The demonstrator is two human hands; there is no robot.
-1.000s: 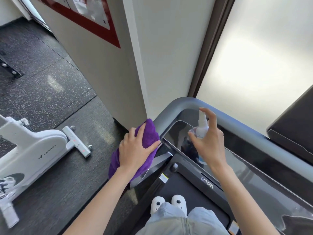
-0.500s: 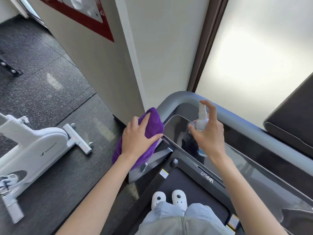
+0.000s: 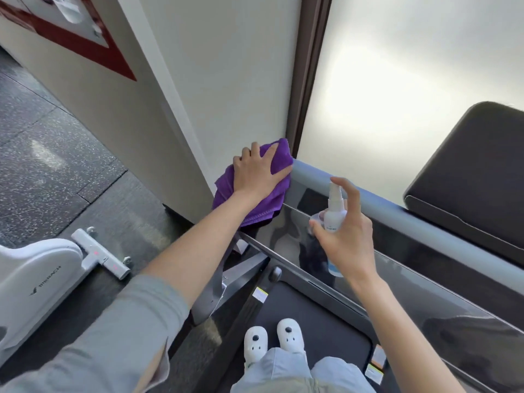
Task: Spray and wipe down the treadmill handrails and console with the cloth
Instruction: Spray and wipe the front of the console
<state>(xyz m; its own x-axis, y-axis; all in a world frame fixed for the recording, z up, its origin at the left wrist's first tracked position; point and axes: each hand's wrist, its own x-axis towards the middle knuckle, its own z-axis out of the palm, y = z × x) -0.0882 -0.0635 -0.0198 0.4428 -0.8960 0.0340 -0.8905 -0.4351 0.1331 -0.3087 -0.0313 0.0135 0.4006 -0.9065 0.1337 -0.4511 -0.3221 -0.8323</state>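
Note:
A purple cloth point(image 3: 256, 204) is draped over the left corner of the treadmill's grey handrail point(image 3: 377, 207). My left hand point(image 3: 259, 173) lies on top of the cloth with fingers spread, pressing it against the rail's bend. My right hand point(image 3: 350, 236) grips a small white spray bottle point(image 3: 333, 211) upright above the glossy black console point(image 3: 286, 239), with the index finger resting on the nozzle top. The bottle's lower part is hidden behind my palm.
A white wall corner and a frosted window stand just behind the rail. A dark padded panel point(image 3: 470, 165) sits at the right. A white exercise bike point(image 3: 42, 276) stands on the speckled floor at left. My feet in white slippers point(image 3: 273, 343) are on the treadmill belt.
My left hand has slid the cloth up and forward along the rail, from the console's left edge to the front corner. The right hand with the bottle has kept its place over the console.

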